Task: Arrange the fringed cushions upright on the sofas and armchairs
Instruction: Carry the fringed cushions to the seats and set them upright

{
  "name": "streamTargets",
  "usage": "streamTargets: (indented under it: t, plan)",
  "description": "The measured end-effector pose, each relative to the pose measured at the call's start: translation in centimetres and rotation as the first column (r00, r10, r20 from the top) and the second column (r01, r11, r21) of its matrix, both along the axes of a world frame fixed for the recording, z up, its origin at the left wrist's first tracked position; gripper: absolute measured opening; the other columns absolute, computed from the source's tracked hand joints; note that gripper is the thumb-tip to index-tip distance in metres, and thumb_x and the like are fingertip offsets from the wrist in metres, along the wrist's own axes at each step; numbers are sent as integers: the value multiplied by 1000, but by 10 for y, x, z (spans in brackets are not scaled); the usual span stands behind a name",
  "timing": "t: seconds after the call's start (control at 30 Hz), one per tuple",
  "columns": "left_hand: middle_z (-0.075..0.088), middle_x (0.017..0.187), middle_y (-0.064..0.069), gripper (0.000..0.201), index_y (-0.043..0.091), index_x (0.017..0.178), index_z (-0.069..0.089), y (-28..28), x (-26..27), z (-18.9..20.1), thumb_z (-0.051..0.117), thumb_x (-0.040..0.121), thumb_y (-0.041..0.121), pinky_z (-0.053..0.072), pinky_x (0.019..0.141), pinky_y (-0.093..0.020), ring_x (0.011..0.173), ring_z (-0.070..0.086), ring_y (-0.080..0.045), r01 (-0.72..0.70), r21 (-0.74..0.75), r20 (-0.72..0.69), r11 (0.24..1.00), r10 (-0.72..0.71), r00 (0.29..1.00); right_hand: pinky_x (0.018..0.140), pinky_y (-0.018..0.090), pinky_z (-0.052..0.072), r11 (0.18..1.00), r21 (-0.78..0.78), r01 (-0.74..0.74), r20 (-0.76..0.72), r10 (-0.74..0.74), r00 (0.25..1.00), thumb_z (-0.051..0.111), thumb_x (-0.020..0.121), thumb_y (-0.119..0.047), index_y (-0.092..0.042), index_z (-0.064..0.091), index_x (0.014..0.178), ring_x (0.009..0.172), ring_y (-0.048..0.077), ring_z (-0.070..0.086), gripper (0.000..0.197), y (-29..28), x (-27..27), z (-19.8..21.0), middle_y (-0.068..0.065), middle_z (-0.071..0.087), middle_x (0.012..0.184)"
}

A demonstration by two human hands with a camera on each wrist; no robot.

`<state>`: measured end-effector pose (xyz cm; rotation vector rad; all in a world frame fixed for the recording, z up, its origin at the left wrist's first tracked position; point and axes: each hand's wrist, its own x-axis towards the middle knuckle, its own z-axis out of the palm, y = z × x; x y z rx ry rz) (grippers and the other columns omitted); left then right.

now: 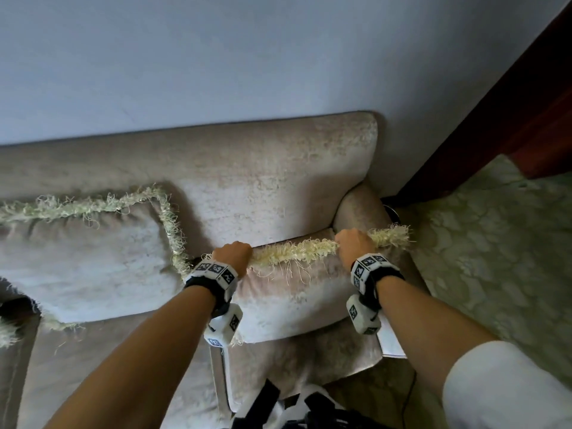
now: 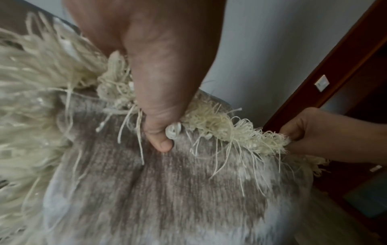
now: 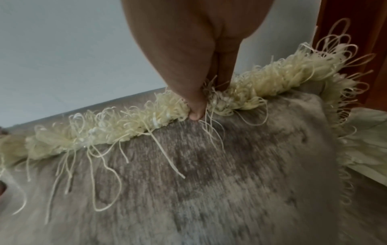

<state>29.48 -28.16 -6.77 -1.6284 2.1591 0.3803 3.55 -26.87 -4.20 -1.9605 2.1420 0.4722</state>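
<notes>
A beige velvet cushion with a cream fringe stands at the right end of the beige sofa, near the armrest. My left hand grips its top fringed edge near the left corner, and my right hand grips the same edge further right. The left wrist view shows my thumb pinching the fringe against the cushion. In the right wrist view my thumb presses into the fringe over the cushion face. A second fringed cushion leans on the sofa back to the left.
A pale wall rises behind the sofa. A dark red wooden door frame stands at the right, with a green patterned fabric surface below it. A white sheet lies by the sofa's right front corner.
</notes>
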Motion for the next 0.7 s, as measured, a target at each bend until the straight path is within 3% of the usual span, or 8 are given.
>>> streamTargets:
  t: [0.07, 0.13, 0.3, 0.43, 0.53, 0.7]
  plan:
    - [66, 95, -5, 16, 14, 82, 58, -13, 6, 6, 54, 86, -1, 52, 68, -35, 81, 64, -25, 8, -28, -6, 1000, -8, 1000, 76, 37, 58, 1000, -9, -12, -4, 12, 1000, 50, 89, 7, -6, 71, 95, 90, 33, 67, 25, -14, 3, 7, 16, 70, 95]
    - [65, 94, -4, 14, 12, 89, 62, -31, 12, 13, 54, 88, 0, 47, 64, -33, 75, 60, -22, 6, -64, -2, 998, -7, 1000, 76, 38, 58, 999, -17, -48, -3, 48, 999, 53, 88, 5, -6, 71, 94, 90, 33, 66, 22, -30, 6, 15, 16, 70, 93]
    - [66, 96, -6, 22, 12, 101, 62, -60, 24, 18, 53, 87, -2, 49, 68, -35, 84, 65, -25, -47, -96, -1, 994, 47, 999, 75, 37, 58, 997, -39, -74, 39, 75, 996, 59, 84, 1, -9, 70, 87, 86, 31, 67, 15, -62, 17, 27, 13, 69, 87]
    - [63, 95, -5, 25, 12, 99, 58, -55, 31, 5, 47, 86, -6, 49, 69, -34, 85, 63, -25, -79, -74, 24, 994, 81, 996, 73, 35, 57, 998, -56, -35, 90, 40, 995, 59, 86, -6, -15, 73, 90, 88, 30, 68, 17, -61, 21, 6, 11, 72, 92]
    - [62, 94, -4, 23, 14, 100, 56, -59, 38, -2, 47, 87, -4, 48, 67, -32, 83, 63, -23, -97, -103, 13, 990, 99, 995, 73, 35, 57, 997, -76, -20, 138, 30, 990, 59, 85, -3, -18, 74, 91, 87, 29, 68, 23, -68, 23, -5, 9, 73, 91]
    - [61, 100, -6, 20, 11, 100, 55, -77, 33, 2, 50, 87, -3, 54, 76, -36, 88, 62, -25, -136, -91, -59, 987, 131, 990, 72, 37, 58, 989, -148, -5, 215, 38, 976, 55, 84, 6, -13, 75, 90, 87, 33, 69, 28, -96, 19, 11, 14, 72, 88]
